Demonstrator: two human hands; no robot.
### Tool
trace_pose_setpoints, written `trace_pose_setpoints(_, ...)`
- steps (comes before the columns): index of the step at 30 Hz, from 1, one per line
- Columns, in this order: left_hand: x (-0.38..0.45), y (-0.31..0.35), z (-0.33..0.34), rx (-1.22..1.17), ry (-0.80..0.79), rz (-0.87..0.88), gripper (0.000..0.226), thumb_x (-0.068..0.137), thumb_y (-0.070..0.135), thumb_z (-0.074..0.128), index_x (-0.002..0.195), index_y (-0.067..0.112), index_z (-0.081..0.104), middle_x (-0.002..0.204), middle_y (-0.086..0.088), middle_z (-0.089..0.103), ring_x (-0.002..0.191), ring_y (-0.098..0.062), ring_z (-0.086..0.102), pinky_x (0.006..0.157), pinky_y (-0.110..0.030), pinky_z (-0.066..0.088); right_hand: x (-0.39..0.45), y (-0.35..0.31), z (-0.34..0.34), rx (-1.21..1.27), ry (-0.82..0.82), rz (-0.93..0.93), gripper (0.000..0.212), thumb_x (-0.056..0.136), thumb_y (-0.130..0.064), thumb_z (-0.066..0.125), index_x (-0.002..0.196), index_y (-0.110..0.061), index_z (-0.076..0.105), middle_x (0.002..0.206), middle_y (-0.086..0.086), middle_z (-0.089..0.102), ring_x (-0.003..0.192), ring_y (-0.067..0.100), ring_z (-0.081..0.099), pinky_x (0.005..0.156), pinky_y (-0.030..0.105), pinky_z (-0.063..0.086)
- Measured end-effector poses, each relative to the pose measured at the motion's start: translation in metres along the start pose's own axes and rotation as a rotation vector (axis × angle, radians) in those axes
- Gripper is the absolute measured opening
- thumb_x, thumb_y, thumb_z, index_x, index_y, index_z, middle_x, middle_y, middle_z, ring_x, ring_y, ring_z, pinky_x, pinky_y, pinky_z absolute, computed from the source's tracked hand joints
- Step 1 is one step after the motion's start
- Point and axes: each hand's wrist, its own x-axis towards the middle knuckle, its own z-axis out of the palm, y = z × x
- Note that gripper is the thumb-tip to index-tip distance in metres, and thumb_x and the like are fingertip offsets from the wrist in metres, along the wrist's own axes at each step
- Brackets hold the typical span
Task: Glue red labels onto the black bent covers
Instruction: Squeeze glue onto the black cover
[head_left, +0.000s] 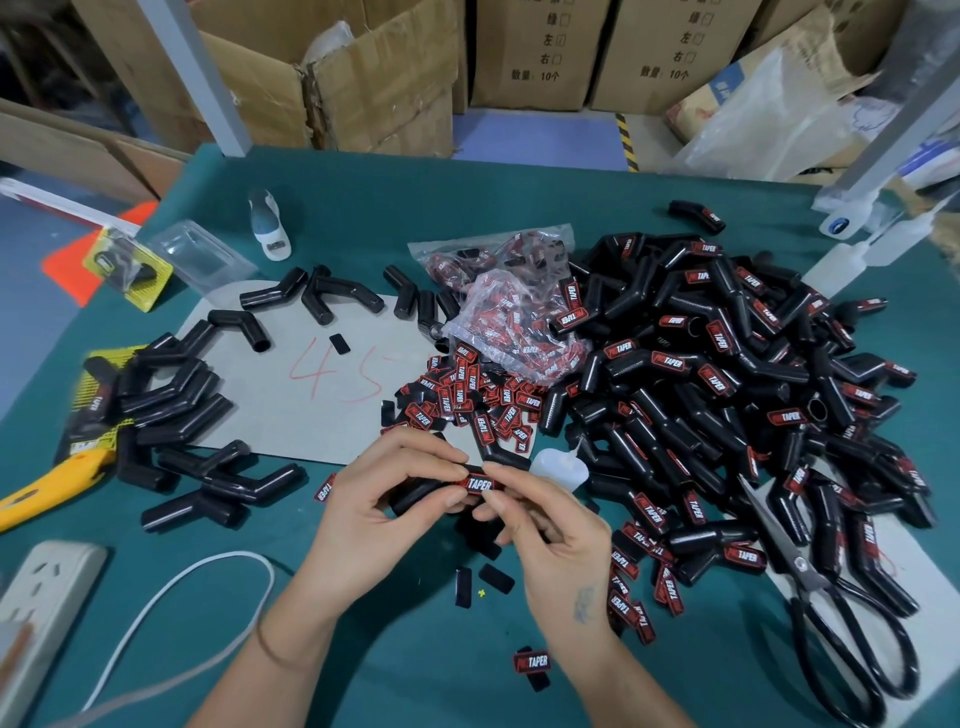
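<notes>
A black bent cover (415, 493) is held over the green table by both hands. My left hand (384, 499) grips its left part, thumb and fingers curled round it. My right hand (540, 525) pinches a red label (480, 484) against the cover's top at its right end. A small white glue bottle (561, 467) lies just behind my right hand. Loose red labels (467, 400) are heaped in the middle, beside a clear bag of labels (519, 322). Plain black covers (171, 395) lie on the left. A big pile of labelled covers (727, 374) fills the right.
Black scissors (836, 613) lie at the lower right. A yellow utility knife (47, 488), a white power strip (41, 608) and its cable (171, 597) sit at the left. A grey card marked 45 (322, 384) lies under the plain covers. Cardboard boxes (363, 78) stand behind the table.
</notes>
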Motion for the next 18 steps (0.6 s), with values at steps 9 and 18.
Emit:
trace_pose_setpoints(9, 0.0020, 0.0049, 0.0034, 0.092, 0.021, 0.030, 0.011, 0.089, 0.023, 0.078, 0.100, 0.024, 0.078, 0.107, 0.005, 0.073, 0.099, -0.024, 0.072, 0.086, -0.045, 0.059, 0.0009, 0.0023, -0.0023, -0.019, 0.003, -0.036, 0.017, 0.098, -0.036, 0.071, 0.113, -0.038, 0.079, 0.092, -0.006, 0.079, 0.083, 0.021, 0.077, 0.063, 0.020, 0.053)
trace_pose_setpoints(18, 0.0010, 0.0033, 0.0040, 0.110, 0.040, 0.023, 0.010, 0.088, 0.021, 0.079, 0.095, 0.014, 0.080, 0.104, 0.002, 0.074, 0.099, -0.025, 0.072, 0.088, -0.041, 0.058, 0.0027, 0.0028, -0.0020, 0.001, 0.000, -0.021, 0.018, 0.097, -0.028, 0.072, 0.111, -0.035, 0.080, 0.092, -0.004, 0.079, 0.081, 0.020, 0.077, 0.059, 0.019, 0.052)
